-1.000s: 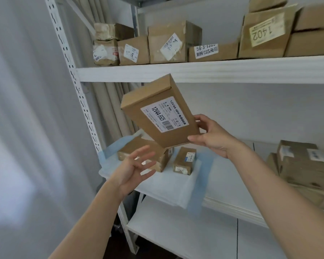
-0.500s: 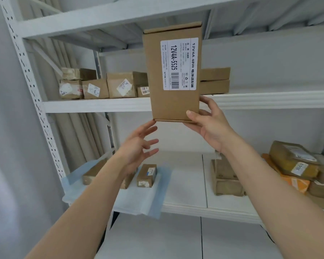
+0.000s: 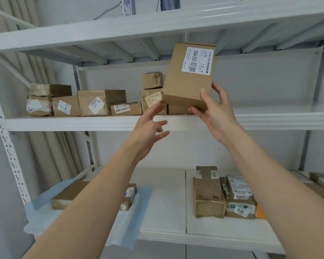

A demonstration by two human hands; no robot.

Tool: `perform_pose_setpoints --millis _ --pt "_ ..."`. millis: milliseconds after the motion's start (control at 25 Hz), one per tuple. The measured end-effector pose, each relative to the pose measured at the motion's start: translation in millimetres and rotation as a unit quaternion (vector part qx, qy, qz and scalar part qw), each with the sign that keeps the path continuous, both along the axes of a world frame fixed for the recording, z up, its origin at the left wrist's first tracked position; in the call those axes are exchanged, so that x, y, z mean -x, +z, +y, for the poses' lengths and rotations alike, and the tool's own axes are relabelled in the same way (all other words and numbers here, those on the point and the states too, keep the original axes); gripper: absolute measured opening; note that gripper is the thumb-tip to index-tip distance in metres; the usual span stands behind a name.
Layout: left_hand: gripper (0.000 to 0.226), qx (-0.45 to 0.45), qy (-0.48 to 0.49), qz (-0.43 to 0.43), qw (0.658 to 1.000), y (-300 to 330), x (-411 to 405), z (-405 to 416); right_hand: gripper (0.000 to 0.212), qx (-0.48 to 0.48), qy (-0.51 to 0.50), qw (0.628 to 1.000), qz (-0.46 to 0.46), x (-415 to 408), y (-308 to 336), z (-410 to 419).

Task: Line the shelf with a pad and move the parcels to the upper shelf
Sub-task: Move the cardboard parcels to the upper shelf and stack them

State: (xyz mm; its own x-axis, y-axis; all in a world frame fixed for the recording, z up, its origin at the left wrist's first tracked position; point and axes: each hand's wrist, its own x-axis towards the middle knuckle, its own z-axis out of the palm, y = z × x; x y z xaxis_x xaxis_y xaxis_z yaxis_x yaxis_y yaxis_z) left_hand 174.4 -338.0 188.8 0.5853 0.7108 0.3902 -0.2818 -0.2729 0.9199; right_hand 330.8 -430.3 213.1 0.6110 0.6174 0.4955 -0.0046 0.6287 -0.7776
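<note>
My right hand (image 3: 214, 113) grips the lower end of a brown cardboard parcel (image 3: 183, 85) with a white barcode label, held upright and tilted over the upper shelf (image 3: 269, 120). Its bottom edge is above the row of parcels (image 3: 94, 104) standing there. My left hand (image 3: 150, 128) is open, its fingertips touching the parcel's lower left corner. On the lower shelf (image 3: 166, 202) a blue and white pad (image 3: 135, 212) lies at the left end with two parcels (image 3: 67, 193) on it, partly hidden by my left arm.
A stack of taped parcels (image 3: 209, 193) with labels sits on the lower shelf's right half, more at the far right edge. A white perforated upright (image 3: 4, 146) stands at the left with curtains behind. A higher shelf (image 3: 157, 25) runs overhead.
The parcel has gone to the right and in toward the upper shelf, tilting its top back. My left hand rose to touch its lower corner. The camera view tilted upward.
</note>
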Motion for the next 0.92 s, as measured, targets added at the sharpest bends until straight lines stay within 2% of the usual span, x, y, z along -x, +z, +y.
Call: perform_pose_setpoints --millis 120,240,400,520,800,920 --pt "0.088 -0.009 0.008 -0.008 1.0 15 -23 3 0.034 0.035 -0.075 0.996 -0.031 -16 18 8" --pt "0.089 -0.011 0.02 -0.014 1.0 28 -42 11 0.043 0.09 -0.14 0.984 -0.056 -33 38 16" --pt "0.087 -0.003 0.026 0.0 1.0 34 -60 23 0.021 0.122 -0.145 0.979 -0.078 -56 48 33" --pt "0.087 -0.001 0.036 0.008 0.999 33 -68 30 0.021 0.136 -0.139 0.978 -0.074 -64 50 46" --pt "0.09 -0.013 0.041 0.03 0.999 46 -78 39 0.052 0.164 -0.193 0.962 -0.103 -93 54 93" --pt "0.092 -0.015 0.044 0.059 0.997 46 -81 46 0.076 0.163 -0.146 0.973 -0.071 -97 40 108"
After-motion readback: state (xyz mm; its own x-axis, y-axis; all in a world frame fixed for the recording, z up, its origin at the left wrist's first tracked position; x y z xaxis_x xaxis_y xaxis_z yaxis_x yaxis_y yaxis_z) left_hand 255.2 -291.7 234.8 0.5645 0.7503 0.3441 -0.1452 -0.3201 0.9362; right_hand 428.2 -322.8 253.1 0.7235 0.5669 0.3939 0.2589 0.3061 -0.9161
